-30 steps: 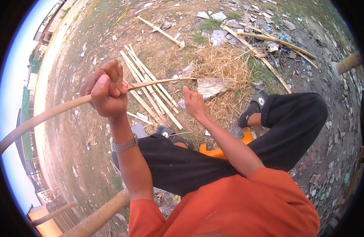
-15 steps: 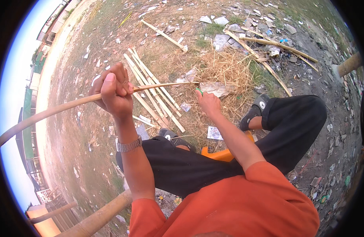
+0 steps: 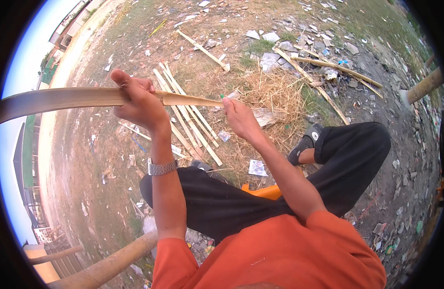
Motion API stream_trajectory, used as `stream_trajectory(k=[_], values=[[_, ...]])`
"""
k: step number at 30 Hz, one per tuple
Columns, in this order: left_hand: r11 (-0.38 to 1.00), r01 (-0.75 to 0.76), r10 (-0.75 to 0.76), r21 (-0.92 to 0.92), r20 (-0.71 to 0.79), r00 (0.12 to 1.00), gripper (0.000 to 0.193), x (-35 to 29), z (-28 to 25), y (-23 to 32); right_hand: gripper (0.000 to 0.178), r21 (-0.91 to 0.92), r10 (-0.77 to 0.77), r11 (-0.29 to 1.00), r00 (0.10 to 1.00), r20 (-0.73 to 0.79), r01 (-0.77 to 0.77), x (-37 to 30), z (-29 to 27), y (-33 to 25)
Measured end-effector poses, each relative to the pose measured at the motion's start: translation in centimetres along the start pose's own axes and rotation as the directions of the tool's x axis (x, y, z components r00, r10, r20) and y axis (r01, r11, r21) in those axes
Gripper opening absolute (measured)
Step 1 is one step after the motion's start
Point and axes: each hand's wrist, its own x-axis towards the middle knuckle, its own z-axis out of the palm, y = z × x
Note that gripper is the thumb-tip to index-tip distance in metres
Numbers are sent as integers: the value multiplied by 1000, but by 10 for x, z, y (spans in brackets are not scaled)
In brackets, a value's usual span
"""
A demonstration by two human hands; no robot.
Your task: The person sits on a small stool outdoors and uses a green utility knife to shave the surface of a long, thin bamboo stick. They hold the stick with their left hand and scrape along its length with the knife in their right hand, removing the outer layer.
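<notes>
A long split-bamboo strip (image 3: 67, 101) runs from the left rim across in front of me, its broad pale face turned up. My left hand (image 3: 141, 103) is closed around it with the thumb raised on top. The strip narrows to a thin end at my right hand (image 3: 241, 119). That hand is closed on a small green-handled tool (image 3: 222, 96). Only a bit of green shows by the thumb, and the rest of the tool is hidden. Beyond my hands, several cut bamboo strips (image 3: 202, 139) lie side by side on the ground.
A pile of straw-like shavings (image 3: 279, 96) lies past my right hand. Longer bamboo pieces (image 3: 337, 67) rest among broken tiles at the far right. An orange plastic piece (image 3: 265, 191) shows between my legs. A thick bamboo pole (image 3: 106, 262) crosses the lower left.
The strip has rolled, so its broad face shows instead of a narrow edge. My right hand has shifted left along the strip's end, and my left hand has turned with it.
</notes>
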Motion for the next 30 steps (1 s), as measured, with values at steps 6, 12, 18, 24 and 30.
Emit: stream_trajectory(k=[6,12,18,24,30], values=[[1000,-18,19,-23,47,999,59,-7,-3,-1,49,21,-200,980,979,-30,200,-42,33,-30],[997,-8,11,71,-47,999,60,-2,-9,-4,45,-80,-201,978,975,-92,194,-39,58,-29],[998,-22,21,50,13,1000,60,-14,2,4,47,-152,-218,970,952,-214,188,-26,67,-7],[1000,14,-14,-28,-4,1000,58,-1,-7,-4,47,-69,-241,970,958,-152,233,-39,53,-45],[999,-33,34,-14,61,998,56,-14,-5,1,52,-151,-156,980,973,-170,131,-13,64,4]])
